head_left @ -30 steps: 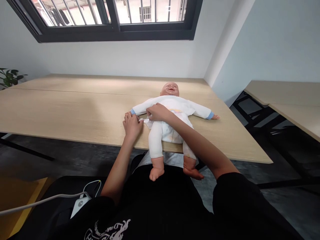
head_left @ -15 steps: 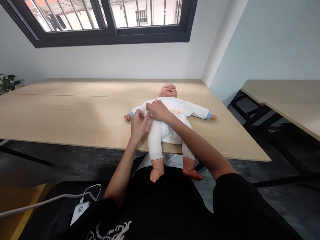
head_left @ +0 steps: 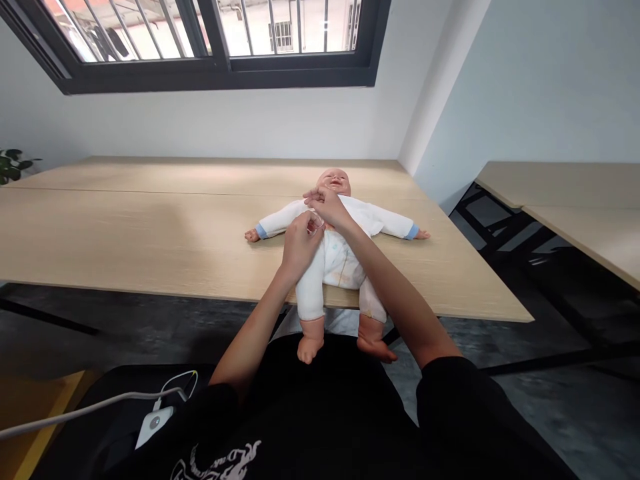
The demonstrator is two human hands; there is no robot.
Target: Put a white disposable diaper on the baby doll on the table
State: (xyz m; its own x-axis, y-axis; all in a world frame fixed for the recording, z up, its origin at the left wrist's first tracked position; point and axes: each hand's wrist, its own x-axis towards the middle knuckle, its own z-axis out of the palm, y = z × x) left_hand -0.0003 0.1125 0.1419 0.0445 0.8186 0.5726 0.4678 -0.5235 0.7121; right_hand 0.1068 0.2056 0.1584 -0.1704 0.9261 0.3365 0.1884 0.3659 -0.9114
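Observation:
A baby doll (head_left: pixel 345 257) in a white romper with blue cuffs lies on its back on the wooden table (head_left: pixel 150 227), arms spread, bare feet hanging over the near edge. My left hand (head_left: pixel 300 241) is closed in a pinch on the romper's cloth at the doll's chest. My right hand (head_left: pixel 325 203) is just above it, near the doll's neck, fingers pinched on the romper's upper edge. The doll's chest is partly hidden behind both hands.
A second wooden table (head_left: pixel 565 200) stands to the right across a gap with dark floor. A white device with a cable (head_left: pixel 155 420) lies on a black seat at lower left. A plant (head_left: pixel 13 167) shows at the far left; a barred window is above.
Both hands moved up from the doll's left hip and side to its chest and neck. The left hand went from resting on the table to pinching the cloth.

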